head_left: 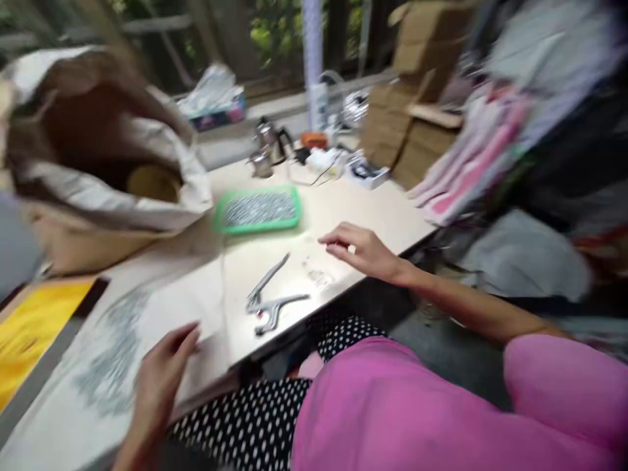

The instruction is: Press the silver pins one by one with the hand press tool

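My right hand [360, 248] hovers over the pale table [383, 209] near its right edge, fingers bent loosely and pointing left, with a small pale bit seemingly at the fingertips. My left hand [164, 369] rests at the table's near edge, fingers curved against a white sheet [161, 307]; motion blur hides whether it grips it. Metal hand pliers [269, 297] lie on the table between the two hands. A few small pale pieces [318, 275] lie just below my right hand. Beyond the pliers sits a green tray [258, 209] filled with several small silvery parts.
A big open paper sack [98, 163] stands at the left. A yellow board [34, 327] lies at the near left. A kettle [269, 140], cables and small boxes crowd the far edge. Cardboard boxes [417, 98] and hanging pink packets [471, 157] are at the right.
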The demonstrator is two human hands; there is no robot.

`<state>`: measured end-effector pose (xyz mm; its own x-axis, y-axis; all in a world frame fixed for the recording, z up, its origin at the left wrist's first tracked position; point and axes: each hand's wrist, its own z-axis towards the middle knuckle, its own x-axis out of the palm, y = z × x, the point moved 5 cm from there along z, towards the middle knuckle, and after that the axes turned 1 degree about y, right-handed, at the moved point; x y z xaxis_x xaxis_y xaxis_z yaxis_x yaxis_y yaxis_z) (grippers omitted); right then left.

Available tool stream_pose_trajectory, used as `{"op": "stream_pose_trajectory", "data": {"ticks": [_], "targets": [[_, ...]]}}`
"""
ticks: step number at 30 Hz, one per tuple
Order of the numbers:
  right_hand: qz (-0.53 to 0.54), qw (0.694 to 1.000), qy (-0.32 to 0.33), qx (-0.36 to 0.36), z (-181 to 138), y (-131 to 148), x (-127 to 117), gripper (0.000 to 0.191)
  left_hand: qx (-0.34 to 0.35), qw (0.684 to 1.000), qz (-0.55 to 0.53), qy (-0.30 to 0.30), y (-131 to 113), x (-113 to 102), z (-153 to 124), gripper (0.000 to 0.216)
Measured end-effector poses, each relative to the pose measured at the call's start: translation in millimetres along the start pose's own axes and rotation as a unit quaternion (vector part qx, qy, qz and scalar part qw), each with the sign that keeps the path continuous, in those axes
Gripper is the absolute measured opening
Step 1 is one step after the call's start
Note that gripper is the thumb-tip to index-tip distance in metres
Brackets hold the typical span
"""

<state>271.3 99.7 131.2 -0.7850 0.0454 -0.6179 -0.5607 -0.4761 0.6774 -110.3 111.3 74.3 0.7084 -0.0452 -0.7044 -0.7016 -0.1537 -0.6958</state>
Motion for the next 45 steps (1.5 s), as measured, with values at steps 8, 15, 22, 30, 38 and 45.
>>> {"op": "stream_pose_trajectory", "data": {"ticks": [8,15,22,30,38,45], "targets": [[-0.182,0.935,0.284,-0.114,-6.9,13.9,171.8,0.029,-0.095,0.97,-0.218,0.039,26.9,46.1,-21.7,0.038],[-0.238,0.921,0.28,-0.132,-6.0,-0.5,176.5,0.016,-0.142,0.956,-0.235,0.107,24.5,60.1,-24.9,0.025],[-0.217,0.933,0.248,-0.143,-11.0,-3.8,181.4,0.016,-0.189,0.961,-0.17,0.112,13.1,62.5,-22.7,0.021],[-0.187,0.94,0.254,-0.132,-13.6,-6.6,180.4,0.02,-0.201,0.962,-0.103,0.156,12.9,62.8,-18.9,0.028],[-0.188,0.935,0.271,-0.134,-12.8,-7.2,181.7,0.019,-0.199,0.952,-0.103,0.207,6.5,65.4,-25.8,0.04],[-0.194,0.934,0.264,-0.14,16.2,-19.4,157.2,0.091,-0.203,0.954,-0.129,0.181,14.0,69.6,-27.6,0.044]]}}
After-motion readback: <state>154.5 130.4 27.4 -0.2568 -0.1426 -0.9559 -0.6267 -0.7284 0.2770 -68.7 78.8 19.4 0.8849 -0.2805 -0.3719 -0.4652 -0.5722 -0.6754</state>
